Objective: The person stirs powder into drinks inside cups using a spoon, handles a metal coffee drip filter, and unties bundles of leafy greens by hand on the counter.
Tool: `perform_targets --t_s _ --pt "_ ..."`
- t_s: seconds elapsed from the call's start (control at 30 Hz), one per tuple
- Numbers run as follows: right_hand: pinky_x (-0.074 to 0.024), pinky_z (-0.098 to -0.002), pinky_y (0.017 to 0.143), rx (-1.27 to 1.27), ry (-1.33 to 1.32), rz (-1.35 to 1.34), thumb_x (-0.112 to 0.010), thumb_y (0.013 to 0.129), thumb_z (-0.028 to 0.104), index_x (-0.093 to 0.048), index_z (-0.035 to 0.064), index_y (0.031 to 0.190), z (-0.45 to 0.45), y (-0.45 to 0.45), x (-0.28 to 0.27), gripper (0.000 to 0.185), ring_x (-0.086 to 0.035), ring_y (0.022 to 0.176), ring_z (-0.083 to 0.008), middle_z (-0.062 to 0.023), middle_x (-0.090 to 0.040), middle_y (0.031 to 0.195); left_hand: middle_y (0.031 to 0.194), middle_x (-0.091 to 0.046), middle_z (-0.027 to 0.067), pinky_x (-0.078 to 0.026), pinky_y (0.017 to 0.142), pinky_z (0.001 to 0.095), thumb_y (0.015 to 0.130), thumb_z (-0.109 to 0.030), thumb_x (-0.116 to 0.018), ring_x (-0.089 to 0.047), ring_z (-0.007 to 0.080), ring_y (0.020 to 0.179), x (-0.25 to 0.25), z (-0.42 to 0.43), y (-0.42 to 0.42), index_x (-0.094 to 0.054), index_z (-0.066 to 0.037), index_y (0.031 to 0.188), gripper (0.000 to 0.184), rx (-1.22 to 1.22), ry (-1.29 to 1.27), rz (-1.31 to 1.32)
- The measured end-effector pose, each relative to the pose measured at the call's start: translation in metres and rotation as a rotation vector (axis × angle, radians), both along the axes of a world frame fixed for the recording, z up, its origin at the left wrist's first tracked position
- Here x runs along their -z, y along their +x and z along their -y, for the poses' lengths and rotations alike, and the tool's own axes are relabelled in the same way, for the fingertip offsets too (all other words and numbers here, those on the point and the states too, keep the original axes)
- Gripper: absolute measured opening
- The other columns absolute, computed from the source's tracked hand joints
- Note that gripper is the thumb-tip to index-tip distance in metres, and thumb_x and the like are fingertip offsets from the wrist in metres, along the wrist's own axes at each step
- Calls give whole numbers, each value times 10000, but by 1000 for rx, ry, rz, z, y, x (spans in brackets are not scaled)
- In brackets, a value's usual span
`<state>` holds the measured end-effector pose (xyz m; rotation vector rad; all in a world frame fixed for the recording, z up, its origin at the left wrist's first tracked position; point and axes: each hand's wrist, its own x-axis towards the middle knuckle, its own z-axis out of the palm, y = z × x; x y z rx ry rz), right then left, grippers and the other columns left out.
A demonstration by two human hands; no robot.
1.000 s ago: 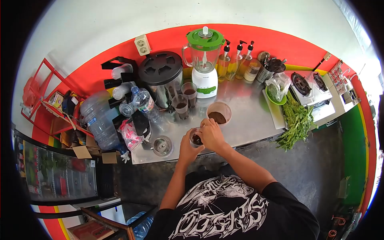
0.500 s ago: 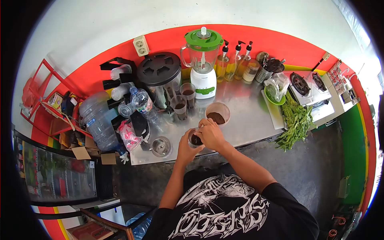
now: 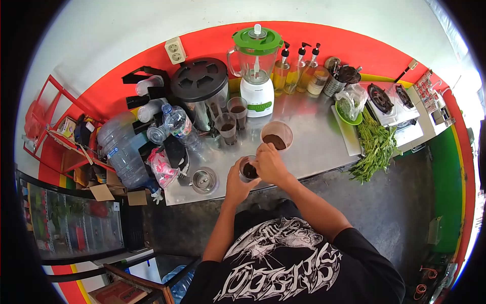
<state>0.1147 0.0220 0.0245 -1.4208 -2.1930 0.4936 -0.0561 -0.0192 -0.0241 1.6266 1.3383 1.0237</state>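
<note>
My left hand point(image 3: 237, 185) is wrapped round a clear cup point(image 3: 248, 173) with dark brown stuff inside, held at the counter's front edge. Over the right side of this cup, my right hand point(image 3: 272, 165) has its fingers pinched together. Whatever they grip, if anything, is hidden behind the knuckles. Just beyond the right hand stands a clear round tub point(image 3: 285, 129) partly filled with dark brown powder. Two more clear cups, a nearer cup point(image 3: 226, 130) and a farther cup point(image 3: 237, 112), hold dark contents.
A blender point(image 3: 257, 93) and a large black-lidded dispenser point(image 3: 199, 81) line the back. Pump bottles point(image 3: 296, 76) stand beside the blender. To the right are leafy greens point(image 3: 375, 147) and a stove point(image 3: 395, 104). A glass mug point(image 3: 204, 180) and plastic bottle point(image 3: 178, 123) sit left.
My right fingers have shifted slightly right, leaving more of the cup's opening visible. My left hand still holds the cup. The whole view has tilted a little.
</note>
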Motion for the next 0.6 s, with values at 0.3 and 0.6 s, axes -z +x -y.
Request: perform_targets --t_s 0.3,0.6 --pt "-495 -457 866 257 28 -337 -751 914 97 -730 -37 841 33 34 -28 154 -620 978 -358 -146 -680 978 1317 -675 155 -490 1057 454 670 -154 -963 -623 355 1229 -6 17 7 -568 -46 1424 858 22 178 -86" --pt "-480 -388 763 187 208 -270 -769 877 11 -749 -30 892 93 46 -74 48 -603 945 -297 -107 -649 980 1292 -683 150 -497 1049 458 665 -135 -946 -619 364 1228 -17 18 9 -578 -59 1410 835 20 182 -92"
